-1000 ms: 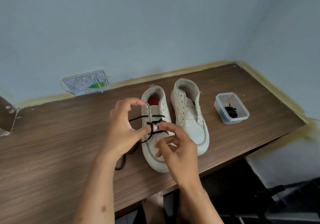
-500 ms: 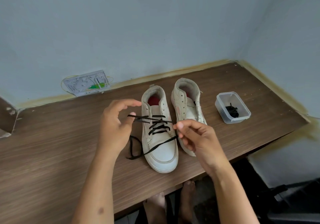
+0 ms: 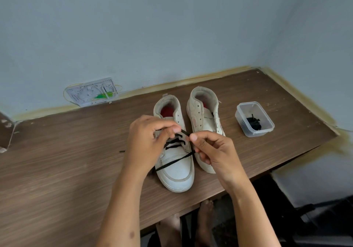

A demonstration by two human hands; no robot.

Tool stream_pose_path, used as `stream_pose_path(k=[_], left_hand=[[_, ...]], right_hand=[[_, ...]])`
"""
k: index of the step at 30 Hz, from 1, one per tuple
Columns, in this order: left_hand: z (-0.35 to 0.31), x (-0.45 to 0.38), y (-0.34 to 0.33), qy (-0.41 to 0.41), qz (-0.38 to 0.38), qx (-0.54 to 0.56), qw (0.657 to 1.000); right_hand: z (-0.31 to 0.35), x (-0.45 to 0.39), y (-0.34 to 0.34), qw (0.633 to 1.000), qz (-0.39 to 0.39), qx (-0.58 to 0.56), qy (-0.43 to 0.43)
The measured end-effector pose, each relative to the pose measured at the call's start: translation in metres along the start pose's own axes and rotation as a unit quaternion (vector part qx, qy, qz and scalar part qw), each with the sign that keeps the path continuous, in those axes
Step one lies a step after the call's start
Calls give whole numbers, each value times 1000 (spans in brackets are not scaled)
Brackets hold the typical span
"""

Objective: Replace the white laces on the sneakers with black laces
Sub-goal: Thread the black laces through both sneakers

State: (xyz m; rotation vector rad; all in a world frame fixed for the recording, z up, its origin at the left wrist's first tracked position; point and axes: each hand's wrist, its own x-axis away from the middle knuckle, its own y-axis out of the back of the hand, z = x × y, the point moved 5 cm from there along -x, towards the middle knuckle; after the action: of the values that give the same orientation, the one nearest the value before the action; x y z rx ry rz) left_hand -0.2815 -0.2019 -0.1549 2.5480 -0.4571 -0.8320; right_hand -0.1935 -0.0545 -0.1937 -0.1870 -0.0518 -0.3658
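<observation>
Both hands (image 3: pixel 147 140) (image 3: pixel 214 151) pinch black lace (image 3: pixel 174 161) over left sneaker (image 3: pixel 176 172).

I see a brown wood-grain tabletop (image 3: pixel 57 170), a clear wall-mounted plastic plate (image 3: pixel 91 92) upper left, and pale blue walls (image 3: pixel 152 27).
</observation>
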Motion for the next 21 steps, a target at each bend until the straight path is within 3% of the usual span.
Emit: stream_pose_path(k=[4, 7, 11, 14, 16, 18, 21], left_hand=[[17, 0, 25, 80, -152, -25, 985], [35, 6, 39, 131, -200, -75, 968], [40, 10, 38, 162, -143, -119, 969], [18, 0, 19, 38, -32, -86, 995], [7, 0, 0, -24, 28, -96, 995], [3, 4, -9, -45, 36, -129, 990], [6, 3, -3, -47, -11, -164, 985]], right_hand=[[-1, -2, 18, 999, -27, 22, 17], [2, -4, 28, 995, -52, 83, 33], [4, -9, 21, 983, -68, 157, 69], [7, -13, 7, 977, -66, 168, 114], [9, -15, -3, 973, -51, 171, 145], [8, -17, -9, 972, -39, 167, 159], [7, -19, -14, 969, -25, 183, 166]])
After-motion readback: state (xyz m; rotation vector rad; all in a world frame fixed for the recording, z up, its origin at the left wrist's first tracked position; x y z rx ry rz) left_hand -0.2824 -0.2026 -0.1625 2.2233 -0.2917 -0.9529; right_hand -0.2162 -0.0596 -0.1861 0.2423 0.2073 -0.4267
